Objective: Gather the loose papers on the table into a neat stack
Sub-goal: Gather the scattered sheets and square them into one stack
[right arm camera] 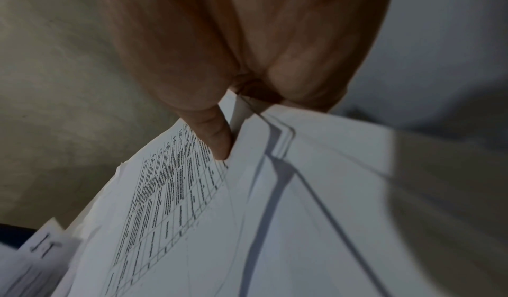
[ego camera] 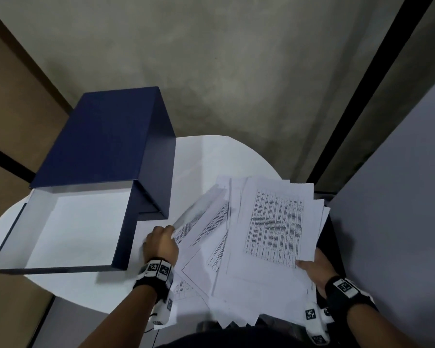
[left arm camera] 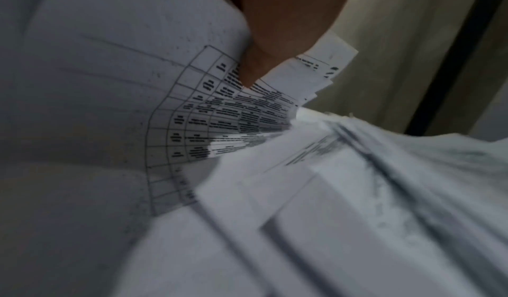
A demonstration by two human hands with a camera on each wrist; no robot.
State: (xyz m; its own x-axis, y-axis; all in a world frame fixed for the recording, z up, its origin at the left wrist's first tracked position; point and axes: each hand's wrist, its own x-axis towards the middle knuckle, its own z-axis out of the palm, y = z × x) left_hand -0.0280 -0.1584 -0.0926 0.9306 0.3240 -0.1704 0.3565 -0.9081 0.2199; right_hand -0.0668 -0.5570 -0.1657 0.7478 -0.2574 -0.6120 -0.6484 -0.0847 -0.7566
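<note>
Several loose printed papers [ego camera: 249,237] lie fanned and overlapping on the right half of a round white table [ego camera: 211,151]. My left hand [ego camera: 161,241] pinches the left edge of a bent bundle of sheets [left arm camera: 233,114], thumb on top. My right hand [ego camera: 314,270] grips the near right corner of the top pages [right arm camera: 178,193], with the thumb pressed on a printed table and the fingers hidden beneath. Some sheets overhang the near table edge.
An open dark blue box file [ego camera: 106,177] with a white inside stands on the left half of the table, its lid raised at the back. A grey wall [ego camera: 392,197] is close on the right.
</note>
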